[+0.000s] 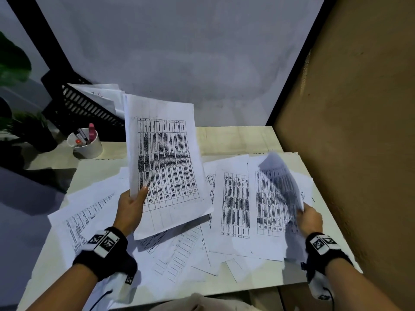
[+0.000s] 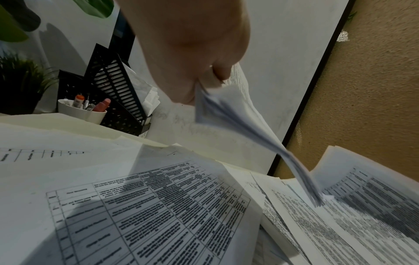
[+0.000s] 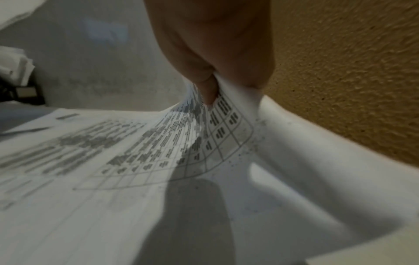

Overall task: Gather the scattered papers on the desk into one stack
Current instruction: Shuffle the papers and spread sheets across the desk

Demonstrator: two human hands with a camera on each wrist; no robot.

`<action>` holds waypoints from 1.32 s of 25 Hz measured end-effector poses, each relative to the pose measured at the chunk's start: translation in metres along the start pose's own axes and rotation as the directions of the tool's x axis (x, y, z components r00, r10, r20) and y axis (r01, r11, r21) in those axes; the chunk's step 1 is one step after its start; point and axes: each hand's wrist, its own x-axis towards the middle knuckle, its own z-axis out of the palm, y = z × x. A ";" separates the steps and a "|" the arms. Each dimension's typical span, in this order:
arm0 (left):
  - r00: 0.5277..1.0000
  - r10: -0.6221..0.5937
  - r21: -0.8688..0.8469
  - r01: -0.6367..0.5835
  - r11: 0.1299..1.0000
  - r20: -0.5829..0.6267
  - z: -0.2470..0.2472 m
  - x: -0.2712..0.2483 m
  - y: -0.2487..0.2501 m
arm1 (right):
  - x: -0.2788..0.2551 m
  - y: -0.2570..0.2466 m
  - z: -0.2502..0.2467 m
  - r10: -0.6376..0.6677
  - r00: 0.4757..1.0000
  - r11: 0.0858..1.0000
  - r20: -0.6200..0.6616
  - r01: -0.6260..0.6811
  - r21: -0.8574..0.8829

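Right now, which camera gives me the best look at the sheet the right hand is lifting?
The right wrist view: the lifted sheet fills it, pinched at its edge by the right hand. The head view shows it only as a blurred curl at the desk's right side. In the left wrist view I cannot pick it out for sure.

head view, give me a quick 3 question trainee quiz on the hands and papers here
1. True or false: the left hand holds a bundle of papers raised off the desk.
2. What is the right hand doing? A) resting flat on the desk B) pinching a sheet that curls up from the pile C) reaching into the white cup
3. Fill in: the white cup stands in front of a black ____ holding more papers.

Key: 1 true; 2 B; 3 file rack
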 end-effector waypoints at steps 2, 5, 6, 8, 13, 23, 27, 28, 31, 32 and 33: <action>1.000 0.014 0.001 -0.014 1.000 0.008 -0.001 0.001 0.000 | -0.001 -0.007 -0.011 -0.003 0.998 1.000 -0.060 0.003 -0.007; 0.999 0.032 0.016 -0.032 0.999 0.000 -0.004 0.003 0.002 | -0.010 -0.030 -0.042 -0.144 0.974 0.989 -0.177 0.135 -0.063; 1.000 0.031 0.013 -0.031 0.999 -0.004 -0.005 0.004 0.001 | -0.015 -0.040 -0.054 -0.212 0.957 0.977 -0.195 0.201 -0.076; 0.999 0.033 0.002 -0.033 0.999 -0.009 -0.007 0.004 -0.001 | -0.024 -0.062 -0.079 -0.285 0.930 0.958 -0.231 0.282 -0.048; 0.999 0.047 -0.013 -0.047 0.999 -0.013 -0.010 0.002 -0.008 | -0.027 -0.099 -0.133 -0.282 0.858 0.935 -0.430 0.347 0.080; 0.999 0.040 -0.018 -0.040 0.999 -0.016 -0.009 0.001 -0.020 | 0.005 -0.071 -0.098 -0.155 0.978 0.985 -0.140 0.141 -0.103; 0.999 0.035 -0.009 -0.035 0.999 -0.007 -0.007 0.003 -0.021 | 0.010 -0.048 -0.074 -0.018 0.999 0.989 -0.048 0.011 -0.145; 1.000 0.030 -0.012 -0.030 0.999 -0.003 -0.006 0.003 -0.022 | 0.010 -0.044 -0.073 0.013 0.999 0.991 -0.038 -0.018 -0.134; 1.000 0.021 -0.022 -0.021 1.000 -0.001 -0.004 0.006 -0.023 | 0.010 -0.035 -0.076 0.089 0.993 0.993 -0.075 -0.094 -0.067; 1.000 0.024 -0.023 -0.023 0.999 0.004 -0.003 0.006 -0.023 | 0.010 -0.034 -0.077 0.107 0.989 0.993 -0.102 -0.111 -0.041; 1.000 0.027 -0.022 -0.026 0.999 0.011 -0.002 0.006 -0.021 | 0.010 -0.034 -0.079 0.122 0.984 0.992 -0.128 -0.126 -0.022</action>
